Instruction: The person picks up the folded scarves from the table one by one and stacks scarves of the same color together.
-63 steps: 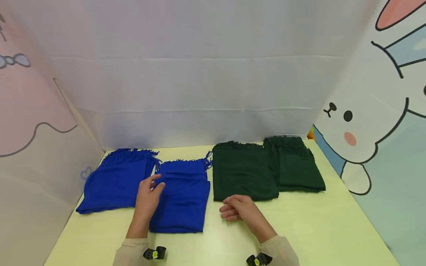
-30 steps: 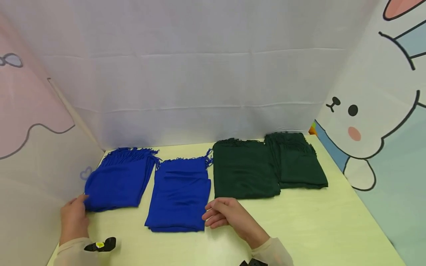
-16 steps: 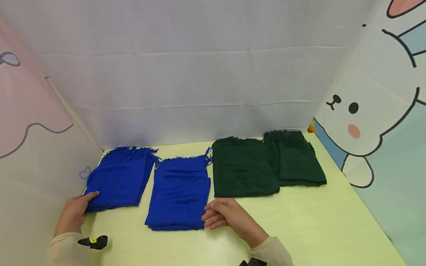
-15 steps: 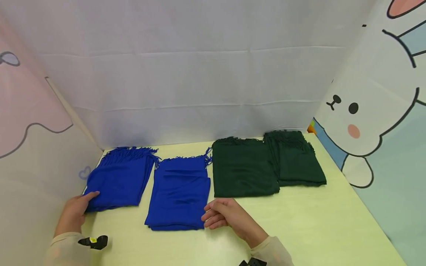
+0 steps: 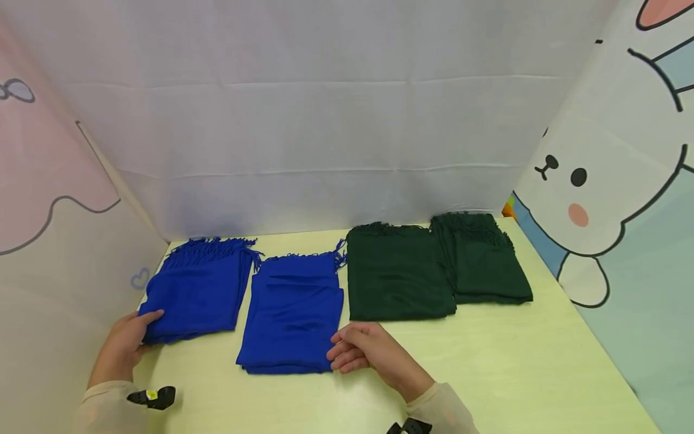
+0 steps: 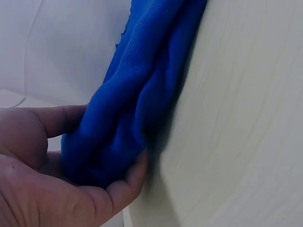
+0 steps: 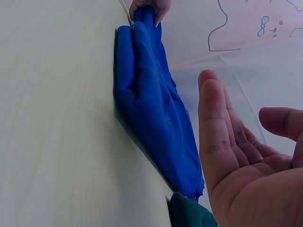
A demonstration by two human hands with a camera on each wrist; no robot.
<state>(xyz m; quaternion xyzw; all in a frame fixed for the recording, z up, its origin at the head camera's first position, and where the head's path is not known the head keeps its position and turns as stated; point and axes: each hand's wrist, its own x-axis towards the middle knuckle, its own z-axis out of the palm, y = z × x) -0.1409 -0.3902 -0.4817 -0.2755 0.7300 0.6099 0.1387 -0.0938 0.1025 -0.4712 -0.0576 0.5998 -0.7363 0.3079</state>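
Observation:
At the table's left edge, my left hand [image 5: 121,345] grips the near left corner of a folded blue fringed scarf [image 5: 195,295]. The left wrist view shows the thumb on top and the fingers curled beneath the blue folds [image 6: 118,104]. A second folded blue scarf [image 5: 293,319] lies just to the right, its fringe toward the back wall. My right hand [image 5: 371,355] hovers by that scarf's near right corner with relaxed fingers and nothing in them. In the right wrist view its palm and fingers [image 7: 215,132] are spread apart from the cloth.
Two folded dark green fringed scarves, the wider one [image 5: 401,277] and the far right one [image 5: 485,265], lie side by side with edges overlapping. The pale yellow table [image 5: 531,374] meets a white curtain [image 5: 325,132] behind and printed cloth walls at both sides.
My left hand has moved from above the gap between the blue scarves to the left one's corner and taken hold; that scarf has shifted slightly right. My right hand moved a little left, then stayed.

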